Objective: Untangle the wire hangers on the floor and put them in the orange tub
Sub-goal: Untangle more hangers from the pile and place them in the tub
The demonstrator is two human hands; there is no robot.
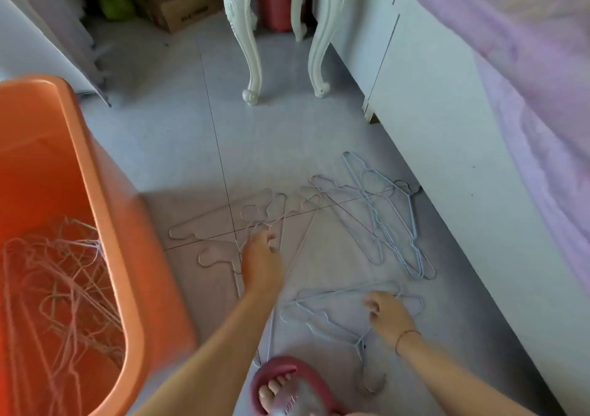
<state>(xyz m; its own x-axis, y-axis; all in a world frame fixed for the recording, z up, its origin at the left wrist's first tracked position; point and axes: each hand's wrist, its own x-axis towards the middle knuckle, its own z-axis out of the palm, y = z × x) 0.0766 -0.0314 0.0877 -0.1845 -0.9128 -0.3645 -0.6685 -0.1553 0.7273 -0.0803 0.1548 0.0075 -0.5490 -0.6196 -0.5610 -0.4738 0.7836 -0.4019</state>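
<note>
Thin wire hangers lie tangled on the grey tile floor. A pink bunch [223, 224] lies in the middle and my left hand [261, 262] pinches its wires where they cross. A pale blue hanger [329, 313] lies nearer to me, with my right hand [388, 315] resting on its right end, fingers curled; whether it grips is unclear. Another blue and lilac heap [383, 217] lies by the white cabinet. The orange tub [105, 198] stands at the left with several pink hangers [57, 288] inside.
A white cabinet front [447, 160] runs along the right under a purple cloth [526, 64]. White carved stool legs [252, 48] stand ahead, a cardboard box [178, 0] behind them. My foot in a pink slipper [281, 387] is at the bottom edge.
</note>
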